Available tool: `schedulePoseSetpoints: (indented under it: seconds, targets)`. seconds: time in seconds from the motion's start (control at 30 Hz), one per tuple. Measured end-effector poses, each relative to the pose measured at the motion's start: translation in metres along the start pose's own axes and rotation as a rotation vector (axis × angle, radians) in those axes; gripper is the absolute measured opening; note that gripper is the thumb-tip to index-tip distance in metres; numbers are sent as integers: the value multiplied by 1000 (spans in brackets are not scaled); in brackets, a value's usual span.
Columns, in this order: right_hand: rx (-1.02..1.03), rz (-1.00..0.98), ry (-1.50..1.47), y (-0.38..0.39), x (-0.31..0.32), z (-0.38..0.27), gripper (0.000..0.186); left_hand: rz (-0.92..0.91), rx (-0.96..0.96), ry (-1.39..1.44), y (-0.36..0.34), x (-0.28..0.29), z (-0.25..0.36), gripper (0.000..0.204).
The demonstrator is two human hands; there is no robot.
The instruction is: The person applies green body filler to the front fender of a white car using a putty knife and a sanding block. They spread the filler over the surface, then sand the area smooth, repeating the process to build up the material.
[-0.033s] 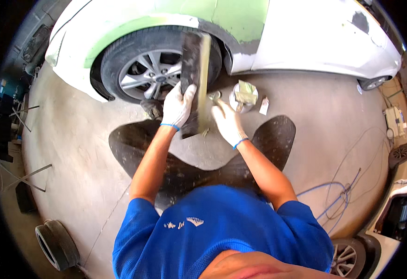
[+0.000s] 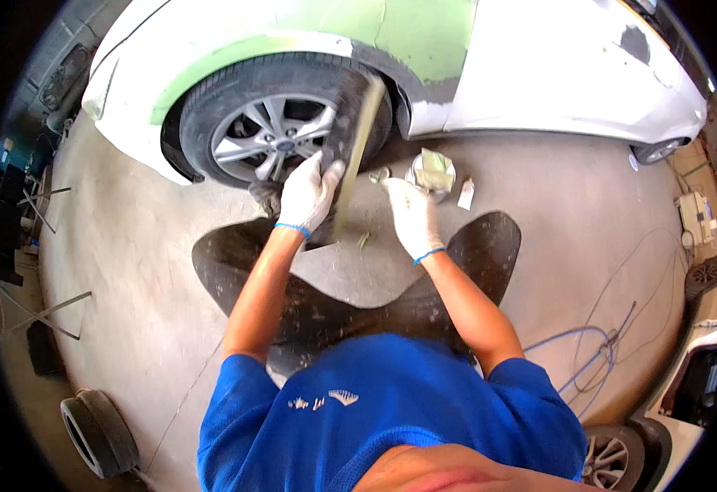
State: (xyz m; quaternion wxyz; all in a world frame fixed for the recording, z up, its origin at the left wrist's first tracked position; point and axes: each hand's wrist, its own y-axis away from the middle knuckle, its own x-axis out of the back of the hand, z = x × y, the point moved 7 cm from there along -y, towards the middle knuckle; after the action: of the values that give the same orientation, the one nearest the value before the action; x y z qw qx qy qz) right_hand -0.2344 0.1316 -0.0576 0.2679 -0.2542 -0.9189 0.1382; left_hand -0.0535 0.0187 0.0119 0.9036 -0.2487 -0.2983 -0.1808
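Observation:
My left hand (image 2: 307, 195), in a white glove with a blue cuff, is closed on a long dark board (image 2: 345, 127). The board stands upright before the car's wheel (image 2: 248, 135), its right edge pale yellow-green and blurred. My right hand (image 2: 412, 217), also gloved, has its fingers drawn together to the right of the board, apart from it. Whether it holds something small, I cannot make out. Just beyond those fingers is a round can (image 2: 449, 190) with yellow-green sheets or scraps on top. A small roundish object (image 2: 380, 174) lies beside the can.
Ahead stands a white car (image 2: 530, 74) with green and dark grey patches. A white tag (image 2: 466, 193) lies right of the can. Loose tyres (image 2: 100, 432) are at lower left, a blue hose (image 2: 592, 353) at right, metal stand legs (image 2: 59, 312) at left. Another car's wheel (image 2: 608, 459) is behind right.
The board has tilted, its top moving right and downward. My right hand has shifted slightly right, away from the board, its fingers now drawn closer together.

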Motion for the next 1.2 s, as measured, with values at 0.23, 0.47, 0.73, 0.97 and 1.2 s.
schedulePoseSetpoints:
  seconds: [0.23,0.47,0.73,0.97,1.2]
  targets:
    - [666,-255,598,-77,17,-129,36,-409,-491,-722,-18,19,43,11]
    - [989,-72,920,-176,34,-164,31,-80,-585,-774,-93,98,77,56]
    - [987,204,986,-300,49,-197,51,329,-584,-847,-197,168,95,70]
    - [974,127,990,-306,39,-185,52,291,-511,-809,-210,154,72,71]
    - [1030,236,1027,-306,37,-195,49,348,-546,-808,-217,165,76,69]
